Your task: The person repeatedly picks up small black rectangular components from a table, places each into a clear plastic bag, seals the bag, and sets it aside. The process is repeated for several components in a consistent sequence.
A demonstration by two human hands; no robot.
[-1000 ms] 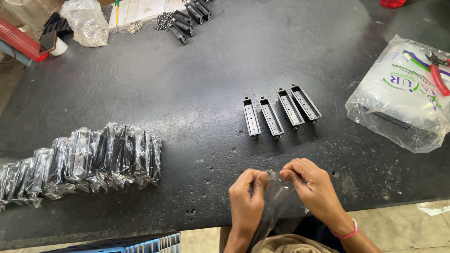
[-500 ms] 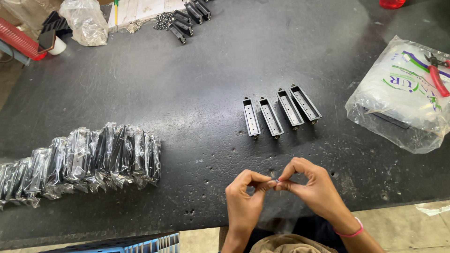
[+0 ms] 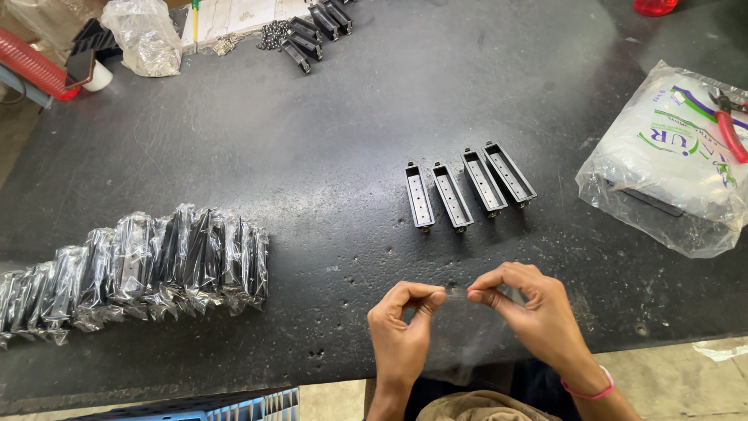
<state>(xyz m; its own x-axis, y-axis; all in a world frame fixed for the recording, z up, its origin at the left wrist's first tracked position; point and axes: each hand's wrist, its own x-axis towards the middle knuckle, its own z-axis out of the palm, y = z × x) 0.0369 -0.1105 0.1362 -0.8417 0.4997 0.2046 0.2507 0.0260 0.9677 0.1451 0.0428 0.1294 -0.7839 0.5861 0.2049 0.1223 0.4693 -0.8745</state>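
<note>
Change vs a sec earlier: the clear plastic sleeve (image 3: 460,327) no longer hung loose and spread between the hands. It was drawn up tight, and both hands had closed in toward each other near the front edge of the table (image 3: 195,374). Judged from that, the top of the sleeve was being worked at the mouth, prob. to part the two layers; it looked empty, nothing dark inside.

Left hand (image 3: 401,331): grip clamped, thumb and forefinger pinched on the sleeve's upper edge. Right hand (image 3: 534,312): same, thumb and forefinger pinched on that edge, pink band at the wrist. The two pinches sat nearly touching, w/ only a short bit of film between them. The rest of the sleeve hung down below the fingers, over the table's front edge toward the lap; it was hard to trace, being see-through.

Four black open trays (image 3: 467,191) lay side by side toward the table's middle-right, well apart from the hands and beyond them, none touched. A row of bagged black parts (image 3: 148,269) lay along the left side near the front edge. A big white-filled plastic bag (image 3: 670,164) sat at the right edge, red-handled pliers (image 3: 728,125) on top of it.
</note>
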